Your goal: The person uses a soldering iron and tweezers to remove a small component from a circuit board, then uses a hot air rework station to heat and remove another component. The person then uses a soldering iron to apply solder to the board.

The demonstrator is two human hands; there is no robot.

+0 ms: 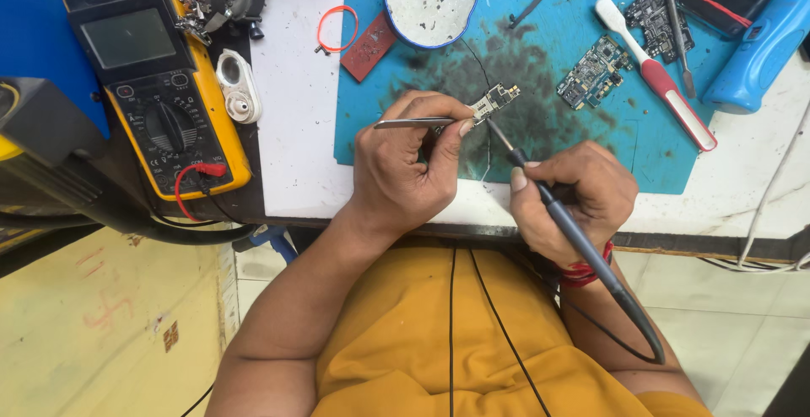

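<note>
Here, the parts as they lie:
Left hand (403,168): grip closed on metal tweezers (415,122), thumb and forefinger pinching them near the tips, so the tips can pin the work.
Small circuit board (496,98): just beyond the left grip, at the tweezer tips, lying on the blue mat (582,143); apparently held steady there against the iron's push.
Right hand (578,198): grip closed pen-fashion round a soldering iron (557,215), low on the handle, which suits fine control.
Iron tip: reaches up-left from the right grip, between both grips, to the board's edge.
Cord: trails back from the right grip toward the body.
Two more boards (595,71): beyond the right grip, apart.
Brush (658,75): farther out, right.
Multimeter (156,80): well left of the left grip, on the desk (295,130).
</note>
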